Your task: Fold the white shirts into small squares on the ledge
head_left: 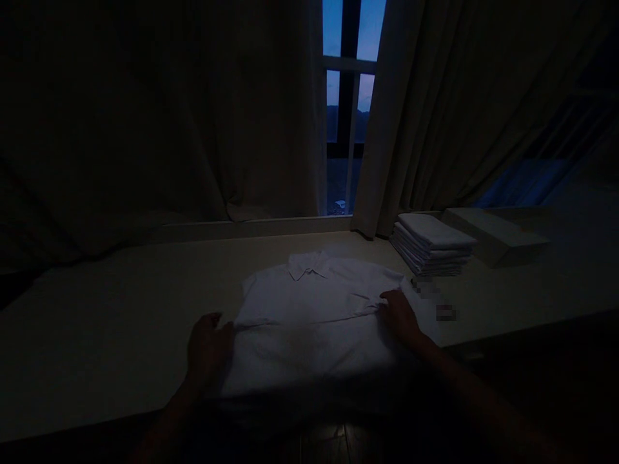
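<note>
A white collared shirt lies spread on the pale ledge, its collar pointing toward the window and its lower part hanging over the front edge. A crease runs across it between my two hands. My left hand is closed at the shirt's left side, where the crease ends; its fingertips are partly hidden in the dim light. On the other side, my right hand pinches the cloth near the sleeve, and small wrinkles gather beside the fingers.
A stack of folded white cloth items stands at the back right, beside a pale box. Dark curtains hang behind the ledge, parted at a window. Small blurred items lie right of the shirt.
</note>
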Demonstrator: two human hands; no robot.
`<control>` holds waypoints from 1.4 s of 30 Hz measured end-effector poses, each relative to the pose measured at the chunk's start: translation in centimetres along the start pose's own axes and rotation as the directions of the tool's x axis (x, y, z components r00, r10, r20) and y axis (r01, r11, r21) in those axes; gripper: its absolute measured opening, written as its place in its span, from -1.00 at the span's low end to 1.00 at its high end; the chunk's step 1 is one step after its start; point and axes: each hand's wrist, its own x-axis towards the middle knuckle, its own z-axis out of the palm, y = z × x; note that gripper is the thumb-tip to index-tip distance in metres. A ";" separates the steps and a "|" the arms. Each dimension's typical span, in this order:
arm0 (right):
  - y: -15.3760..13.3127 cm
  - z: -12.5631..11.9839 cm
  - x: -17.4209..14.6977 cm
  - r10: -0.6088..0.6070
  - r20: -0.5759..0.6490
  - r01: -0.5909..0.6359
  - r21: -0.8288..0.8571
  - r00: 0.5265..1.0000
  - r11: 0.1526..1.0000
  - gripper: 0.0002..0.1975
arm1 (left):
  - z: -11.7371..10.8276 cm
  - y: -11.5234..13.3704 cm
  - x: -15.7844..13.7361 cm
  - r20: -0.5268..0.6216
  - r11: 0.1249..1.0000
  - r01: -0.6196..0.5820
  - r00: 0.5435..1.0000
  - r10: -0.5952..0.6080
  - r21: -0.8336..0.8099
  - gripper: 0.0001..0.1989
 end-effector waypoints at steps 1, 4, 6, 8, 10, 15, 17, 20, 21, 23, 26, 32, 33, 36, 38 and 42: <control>-1.3 0.8 -0.5 -0.113 0.043 0.114 -0.009 0.993 0.993 -0.72 | 1.1 0.0 -1.5 -0.005 0.998 -0.063 0.998 0.063 0.027 -0.64; -5.7 3.7 -0.9 -0.328 0.246 0.323 0.064 0.912 0.944 -0.64 | 5.8 0.0 -8.4 0.209 0.886 -0.459 0.874 0.439 0.060 -0.73; -8.2 5.6 -0.1 -0.371 0.349 0.374 0.062 0.861 0.925 -0.59 | 9.1 0.0 -13.2 0.275 0.811 -0.581 0.793 0.544 0.069 -0.72; -9.9 7.2 1.2 -0.353 0.455 0.381 0.031 0.818 0.924 -0.55 | 11.7 0.2 -16.6 0.226 0.828 -0.544 0.830 0.509 0.136 -0.67; -10.8 8.4 2.5 -0.309 0.535 0.367 -0.002 0.786 0.930 -0.50 | 13.2 0.6 -18.1 0.180 0.882 -0.446 0.890 0.419 0.153 -0.59; -10.9 9.6 3.4 -0.284 0.518 0.370 -0.069 0.807 0.926 -0.48 | 14.5 1.4 -18.0 0.249 0.995 -0.044 0.966 0.065 -0.089 -0.54; -10.9 9.7 3.0 -0.292 0.492 0.382 -0.093 0.820 0.919 -0.49 | 14.6 1.4 -18.2 0.278 0.969 0.151 0.956 -0.093 -0.196 -0.53; -11.0 9.7 2.4 -0.298 0.449 0.387 -0.118 0.842 0.915 -0.48 | 15.1 1.2 -19.4 0.274 0.904 0.288 0.940 -0.204 -0.316 -0.47; -11.1 9.7 2.2 -0.301 0.432 0.385 -0.120 0.850 0.915 -0.46 | 15.4 1.1 -19.8 0.276 0.883 0.308 0.937 -0.216 -0.354 -0.44; -11.2 9.8 2.0 -0.309 0.402 0.384 -0.120 0.862 0.916 -0.42 | 16.0 1.1 -20.2 0.278 0.837 0.340 0.931 -0.237 -0.428 -0.40; -11.2 9.8 1.8 -0.321 0.392 0.392 -0.114 0.862 0.913 -0.36 | 16.8 1.3 -19.9 0.228 0.822 0.337 0.939 -0.257 -0.460 -0.40; -11.4 10.0 2.0 -0.296 0.401 0.370 -0.119 0.867 0.921 -0.39 | 15.8 1.4 -19.8 0.157 0.844 0.271 0.962 -0.223 -0.463 -0.46; -11.5 10.0 2.1 -0.285 0.401 0.360 -0.125 0.870 0.924 -0.41 | 15.3 1.3 -20.1 0.169 0.844 0.271 0.962 -0.217 -0.463 -0.47; -11.7 10.0 2.2 -0.255 0.393 0.335 -0.149 0.883 0.930 -0.45 | 13.9 1.0 -20.9 0.198 0.846 0.286 0.956 -0.218 -0.450 -0.50; -11.8 10.0 2.2 -0.246 0.389 0.328 -0.160 0.888 0.931 -0.46 | 13.0 1.1 -21.0 0.199 0.844 0.279 0.958 -0.208 -0.459 -0.52; -11.9 9.7 2.1 -0.244 0.381 0.325 -0.163 0.892 0.932 -0.47 | 12.5 1.9 -20.6 0.197 0.800 0.244 0.967 -0.160 -0.548 -0.57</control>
